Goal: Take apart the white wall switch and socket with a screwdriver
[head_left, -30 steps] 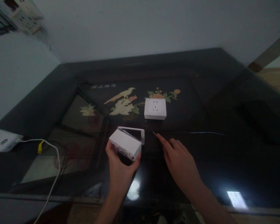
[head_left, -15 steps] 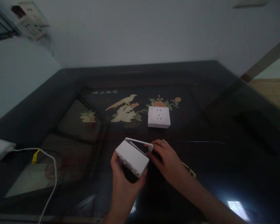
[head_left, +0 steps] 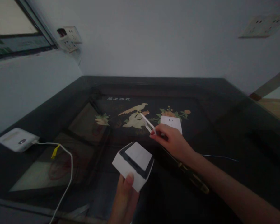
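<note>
My left hand [head_left: 125, 189] is closed around a white wall-socket box [head_left: 127, 165], held tilted above the dark table. Its upturned face has a pale centre panel bordered by a dark band. Higher and to the right, my right hand [head_left: 169, 137] pinches a thin white cover frame [head_left: 147, 122], seen nearly edge-on and apart from the box. Just behind that hand lies a second white socket box [head_left: 174, 121], partly covered by my fingers. Under my right forearm is a screwdriver [head_left: 196, 179] with a yellowish handle, dim and partly hidden.
At the left lies a white device [head_left: 16, 139] with a white cable [head_left: 71, 168] and a yellow tag [head_left: 55, 151]. The dark glossy table [head_left: 224, 124] has a bird-and-flower picture and meets the wall at the back. Sockets [head_left: 262, 26] are mounted on the wall.
The cover frame has come off the box and moved up with my right hand. My left hand has turned the box, showing its dark-bordered face. The camera view has tilted up and shifted left.
</note>
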Demonstrator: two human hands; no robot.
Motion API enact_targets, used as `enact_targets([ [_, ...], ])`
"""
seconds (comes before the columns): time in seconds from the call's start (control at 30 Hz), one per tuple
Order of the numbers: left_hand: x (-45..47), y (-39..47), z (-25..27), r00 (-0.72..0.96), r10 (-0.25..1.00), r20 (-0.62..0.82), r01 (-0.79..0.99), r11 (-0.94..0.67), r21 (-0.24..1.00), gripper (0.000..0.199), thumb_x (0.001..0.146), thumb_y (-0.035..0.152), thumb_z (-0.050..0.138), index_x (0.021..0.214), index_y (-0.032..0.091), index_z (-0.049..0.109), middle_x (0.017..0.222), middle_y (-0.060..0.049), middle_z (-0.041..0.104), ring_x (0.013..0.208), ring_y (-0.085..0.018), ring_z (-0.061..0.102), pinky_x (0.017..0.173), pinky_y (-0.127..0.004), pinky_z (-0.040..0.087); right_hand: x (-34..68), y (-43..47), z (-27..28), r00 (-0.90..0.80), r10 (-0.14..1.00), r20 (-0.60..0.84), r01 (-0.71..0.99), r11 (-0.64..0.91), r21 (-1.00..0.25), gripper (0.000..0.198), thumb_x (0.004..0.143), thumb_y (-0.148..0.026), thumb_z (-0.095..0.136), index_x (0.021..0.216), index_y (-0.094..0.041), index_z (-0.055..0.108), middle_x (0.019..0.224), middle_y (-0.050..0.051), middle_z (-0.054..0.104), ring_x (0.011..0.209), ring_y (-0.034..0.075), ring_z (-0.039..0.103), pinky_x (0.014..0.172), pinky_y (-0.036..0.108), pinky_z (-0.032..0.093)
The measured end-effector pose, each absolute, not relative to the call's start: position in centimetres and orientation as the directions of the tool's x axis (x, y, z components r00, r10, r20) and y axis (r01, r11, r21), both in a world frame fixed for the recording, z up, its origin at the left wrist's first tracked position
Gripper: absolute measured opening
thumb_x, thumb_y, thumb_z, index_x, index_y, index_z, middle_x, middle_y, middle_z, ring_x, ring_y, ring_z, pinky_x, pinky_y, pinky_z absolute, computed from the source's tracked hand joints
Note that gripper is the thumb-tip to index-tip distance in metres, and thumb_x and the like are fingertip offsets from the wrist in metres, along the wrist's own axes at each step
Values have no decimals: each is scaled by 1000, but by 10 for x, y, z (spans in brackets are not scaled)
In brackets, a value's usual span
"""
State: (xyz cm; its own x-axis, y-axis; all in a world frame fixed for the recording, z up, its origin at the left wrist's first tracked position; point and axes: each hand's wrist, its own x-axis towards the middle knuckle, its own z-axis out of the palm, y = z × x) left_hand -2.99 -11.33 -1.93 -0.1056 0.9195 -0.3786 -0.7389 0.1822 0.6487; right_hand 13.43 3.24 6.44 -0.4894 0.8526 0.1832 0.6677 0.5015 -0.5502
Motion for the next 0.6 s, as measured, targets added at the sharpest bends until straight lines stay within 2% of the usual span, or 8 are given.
enact_targets([
  [0.07,-31,-109,-19,-70,957,-283,-822,105,559,73,76,52,76,141,32,48,133,-9,65,128,-35,57,111,-55,43,111,57,60,-555,816,161,697,562,-445,15,94,-28,60,94,-14,67,92,6,70,90,20,66,80,36,54],
  [0.13,-29,-105,-15,-79,975,-208,-868,35,494,70,78,51,74,142,39,46,140,-6,61,132,-35,53,110,-57,44,85,80,52,-627,769,122,700,626,-344,24,94,-33,61,111,-15,64,113,7,67,100,21,65,86,43,55],
  [0.2,-27,-102,-11,-81,979,-189,-900,10,436,69,80,50,74,143,44,44,142,-3,59,133,-34,52,108,-57,46,58,98,44,-686,722,86,685,682,-258,33,95,-35,61,123,-18,60,124,9,63,105,23,64,88,45,55],
  [0.27,-28,-100,-11,-39,983,-179,-928,31,371,69,82,48,73,143,46,43,142,-1,60,133,-32,53,109,-56,45,34,110,36,-735,675,59,656,731,-188,35,94,-35,61,125,-18,59,126,9,62,106,23,64,88,45,56],
  [0.4,-32,-101,-22,87,988,-126,-955,119,272,65,87,40,69,146,43,41,140,-3,62,135,-31,52,115,-55,39,-2,124,29,-780,625,41,620,780,-87,35,94,-35,61,125,-18,58,126,9,62,106,23,64,88,45,56],
  [0.6,-31,-101,-30,81,987,-142,-956,117,269,64,93,25,61,150,37,36,143,-7,59,135,-32,51,118,-57,33,-29,126,28,-763,645,44,644,764,-35,35,94,-35,61,125,-18,58,126,9,62,105,23,64,87,45,56],
])
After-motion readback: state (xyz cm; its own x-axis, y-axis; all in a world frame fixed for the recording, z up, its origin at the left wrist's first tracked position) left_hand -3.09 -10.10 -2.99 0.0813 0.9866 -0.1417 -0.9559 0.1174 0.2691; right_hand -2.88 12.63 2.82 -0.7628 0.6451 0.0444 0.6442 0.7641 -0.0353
